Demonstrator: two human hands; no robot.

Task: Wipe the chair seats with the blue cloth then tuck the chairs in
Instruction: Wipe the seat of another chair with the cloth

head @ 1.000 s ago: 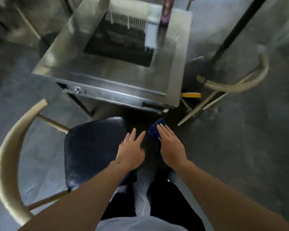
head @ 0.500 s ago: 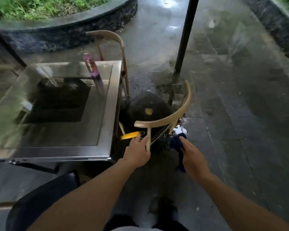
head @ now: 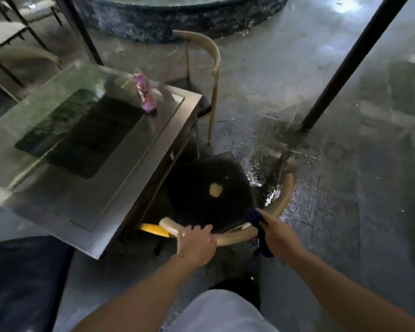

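A chair with a dark round seat (head: 201, 190) and a curved pale wooden backrest (head: 280, 202) stands in front of me, beside the table's right corner. A yellowish spot (head: 216, 190) lies on the seat. My left hand (head: 197, 243) grips the backrest near its left end. My right hand (head: 279, 233) holds the blue cloth (head: 261, 238) against the backrest's right part; the cloth hangs down below the rail. A second chair (head: 211, 58) stands farther back at the table's far side. The dark seat of a third chair (head: 22, 279) shows at the bottom left.
The metal table (head: 120, 173) with a dark inset panel fills the left. A purple bottle (head: 144, 92) stands on it. A black pole (head: 345, 68) rises at the right from wet stone floor. Something yellow (head: 153, 229) lies under the table edge. A stone planter wall runs along the back.
I turned from the first chair's seat to the chair on the right. My left hand took hold of its backrest, and my right hand brought the cloth up to the rail.
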